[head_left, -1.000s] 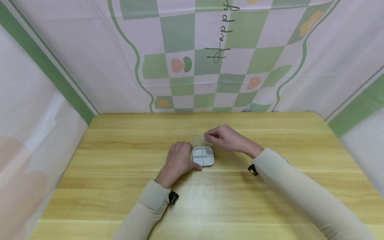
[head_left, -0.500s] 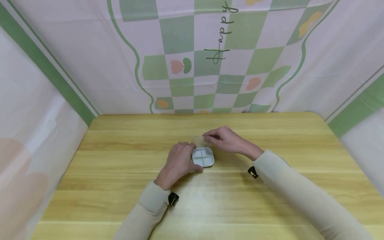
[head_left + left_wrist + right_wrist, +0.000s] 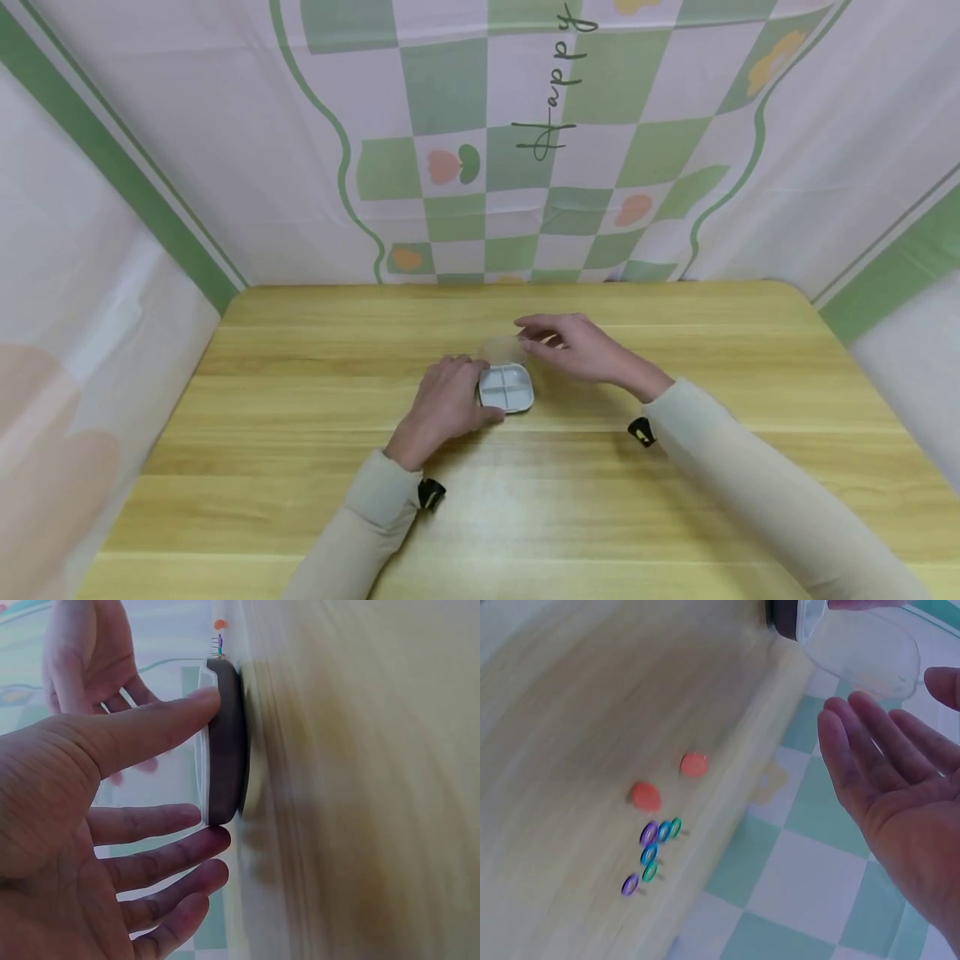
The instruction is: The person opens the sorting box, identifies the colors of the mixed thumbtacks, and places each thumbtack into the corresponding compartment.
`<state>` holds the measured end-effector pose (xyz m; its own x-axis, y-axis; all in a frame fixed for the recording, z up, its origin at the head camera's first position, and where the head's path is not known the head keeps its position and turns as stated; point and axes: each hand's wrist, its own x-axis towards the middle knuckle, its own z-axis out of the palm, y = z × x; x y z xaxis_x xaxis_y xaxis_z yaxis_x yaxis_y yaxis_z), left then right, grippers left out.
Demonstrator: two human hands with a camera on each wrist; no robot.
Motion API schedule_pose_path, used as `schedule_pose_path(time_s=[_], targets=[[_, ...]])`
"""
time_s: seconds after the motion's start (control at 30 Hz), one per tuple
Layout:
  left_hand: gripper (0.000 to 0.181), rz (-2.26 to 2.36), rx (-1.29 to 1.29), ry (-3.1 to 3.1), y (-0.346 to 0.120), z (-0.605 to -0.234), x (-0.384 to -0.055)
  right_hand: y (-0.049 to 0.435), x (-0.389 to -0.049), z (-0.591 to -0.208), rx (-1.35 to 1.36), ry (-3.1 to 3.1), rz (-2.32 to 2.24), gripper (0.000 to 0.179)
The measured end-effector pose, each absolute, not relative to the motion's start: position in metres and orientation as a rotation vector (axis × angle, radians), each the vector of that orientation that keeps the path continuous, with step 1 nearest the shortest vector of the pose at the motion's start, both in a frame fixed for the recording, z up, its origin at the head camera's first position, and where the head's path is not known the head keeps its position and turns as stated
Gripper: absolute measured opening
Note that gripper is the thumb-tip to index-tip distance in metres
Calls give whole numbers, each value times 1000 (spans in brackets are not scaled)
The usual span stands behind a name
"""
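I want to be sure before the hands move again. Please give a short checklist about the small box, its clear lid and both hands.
1. Small white box sits flat on the table: ok.
2. Left hand steadies the box with its grip on the side: ok.
3. Clear lid is raised open: ok.
4. Right hand holds the lid: not ok, fingers look open beside it.
5. Four compartments hold something: cannot tell.
6. Lid hinge is sound: cannot tell.

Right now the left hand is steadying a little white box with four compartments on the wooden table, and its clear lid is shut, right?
Not quite: the clear lid stands open, tilted up behind the box; the head view shows it. The left hand does steady that four-compartment box on the wooden table.
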<state>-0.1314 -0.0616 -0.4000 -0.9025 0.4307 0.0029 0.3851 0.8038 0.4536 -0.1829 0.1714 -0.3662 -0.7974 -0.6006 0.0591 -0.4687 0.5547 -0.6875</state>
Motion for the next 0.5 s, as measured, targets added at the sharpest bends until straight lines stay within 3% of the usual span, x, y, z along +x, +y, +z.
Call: schedule_pose_path(time_s=[0.5], targets=[[65, 733, 621, 2891, -67, -402, -132, 211, -175, -367, -829, 2766, -967, 42]])
